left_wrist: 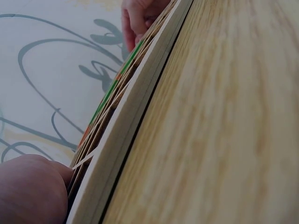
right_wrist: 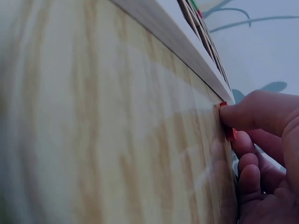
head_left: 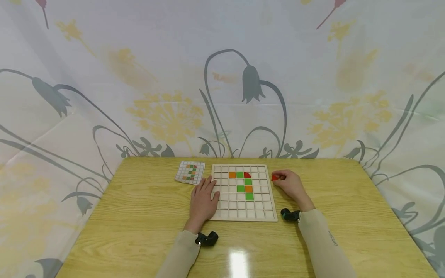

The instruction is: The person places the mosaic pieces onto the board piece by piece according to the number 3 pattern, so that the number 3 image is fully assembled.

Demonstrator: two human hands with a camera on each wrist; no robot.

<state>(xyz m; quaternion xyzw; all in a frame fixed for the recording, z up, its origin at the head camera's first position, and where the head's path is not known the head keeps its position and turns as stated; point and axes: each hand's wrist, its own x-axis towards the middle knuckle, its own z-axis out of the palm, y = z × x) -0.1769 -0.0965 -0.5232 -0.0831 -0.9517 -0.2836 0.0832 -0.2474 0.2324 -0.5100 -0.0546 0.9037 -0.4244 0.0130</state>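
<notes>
Closest in, a beige sleeve comes up on either side of the board [head_left: 242, 213], each with a black wrist device, left [head_left: 207, 239] and right [head_left: 290, 214], short of the board's near corners. A strip of bench [head_left: 264, 247] runs along the board's near edge, with broader wood out to the left and right.

The left hand [head_left: 202, 202] lies along the board's left edge, its thumb reaching over the rim; its grip is loose, fingers extended, holding nothing. Inside the board sit four green tiles, two orange ones and a round-cornered red tile [head_left: 247, 175], with bare cells all around them.

Just beyond the board's right edge, toward its far corner, the right hand [head_left: 289, 185] has its grip closed to a pinch on a red piece [head_left: 274, 177]. A patterned card [head_left: 189, 172] lies left of the board's far-left corner. Behind the board, a narrow band of bench meets flowered cloth [head_left: 229, 127].
</notes>
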